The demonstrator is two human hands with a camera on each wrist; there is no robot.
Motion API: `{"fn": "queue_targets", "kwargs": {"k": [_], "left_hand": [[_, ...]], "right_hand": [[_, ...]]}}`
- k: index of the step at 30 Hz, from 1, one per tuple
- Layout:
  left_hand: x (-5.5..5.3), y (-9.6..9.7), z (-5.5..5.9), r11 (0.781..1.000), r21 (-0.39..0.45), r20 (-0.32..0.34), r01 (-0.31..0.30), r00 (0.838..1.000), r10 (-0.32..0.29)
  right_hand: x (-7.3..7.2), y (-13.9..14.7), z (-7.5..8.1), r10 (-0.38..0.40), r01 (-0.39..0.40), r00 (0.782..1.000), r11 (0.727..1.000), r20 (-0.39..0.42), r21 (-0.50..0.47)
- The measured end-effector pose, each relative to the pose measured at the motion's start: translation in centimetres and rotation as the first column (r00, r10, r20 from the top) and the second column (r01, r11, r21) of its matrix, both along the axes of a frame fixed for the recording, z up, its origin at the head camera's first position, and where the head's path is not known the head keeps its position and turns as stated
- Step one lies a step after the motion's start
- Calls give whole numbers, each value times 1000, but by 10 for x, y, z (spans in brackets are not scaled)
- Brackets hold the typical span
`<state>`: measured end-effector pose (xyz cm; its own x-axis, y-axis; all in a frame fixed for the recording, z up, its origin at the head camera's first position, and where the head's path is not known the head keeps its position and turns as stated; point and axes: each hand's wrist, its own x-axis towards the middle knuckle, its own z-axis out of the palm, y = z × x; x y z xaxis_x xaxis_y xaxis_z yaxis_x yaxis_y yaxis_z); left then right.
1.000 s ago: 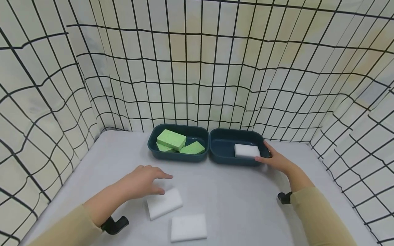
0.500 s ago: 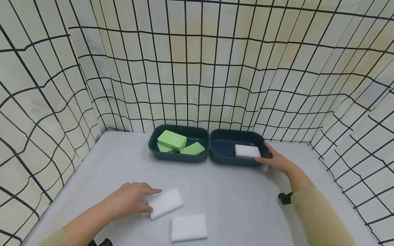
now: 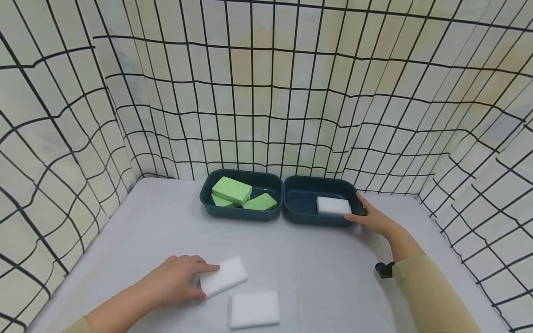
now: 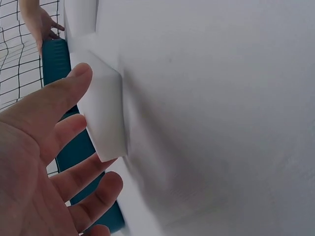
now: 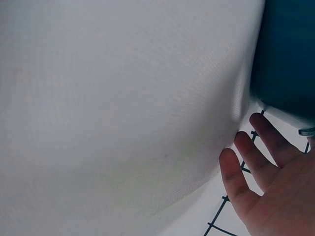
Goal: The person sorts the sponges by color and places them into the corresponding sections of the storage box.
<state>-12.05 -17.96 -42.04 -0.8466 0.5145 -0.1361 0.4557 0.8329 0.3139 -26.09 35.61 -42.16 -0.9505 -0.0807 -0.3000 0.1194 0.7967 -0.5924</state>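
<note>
My left hand [image 3: 176, 282] is at the left end of a white sponge block [image 3: 228, 276] on the table, index finger over its top edge and thumb by its near corner. In the left wrist view, its fingers are spread and loosely bent beside the sponge [image 4: 101, 108]. My right hand [image 3: 374, 219] rests at the right end of a dark teal tray [image 3: 301, 215], thumb by the front rim and index finger at the side. In the right wrist view, its other fingers [image 5: 256, 162] are extended, apart from the tray [image 5: 288, 54]. Another white sponge [image 3: 333, 206] lies inside this tray.
A second teal tray [image 3: 239, 212], holding green sponges [image 3: 232, 189], stands left of the first, close against it. Another white sponge [image 3: 255, 310] lies nearer the front. Black wire mesh [image 3: 270, 99] with pale cloth behind it encloses the white table [image 3: 316, 277] at the back and sides.
My left hand has moved back toward the front and left, then come down to the end of the white sponge. The right hand stays at its tray; the sponges have not visibly moved.
</note>
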Motion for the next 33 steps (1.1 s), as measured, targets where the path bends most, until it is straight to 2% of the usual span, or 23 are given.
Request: {"fn": "queue_targets", "kwargs": {"k": [13,20,23,27,33], "left_hand": [[3,1,-5,1000,-30,-70,3,998,-5],[2,1,-6,1000,-26,-85,15,996,-17],[1,2,-1,1000,-25,-103,11,995,-14],[-2,4,10,1000,-15,-153,-6,988,3],[-16,10,25,1000,9,-175,-14,985,15]], "right_hand": [[0,-1,1,-1,1,1000,1000,0,-12],[0,0,0,5,-5,1000,1000,-3,0],[0,0,0,-6,6,1000,1000,-8,-3],[0,0,-1,-4,4,1000,1000,-9,-1],[0,0,0,-11,11,1000,1000,-8,-8]]}}
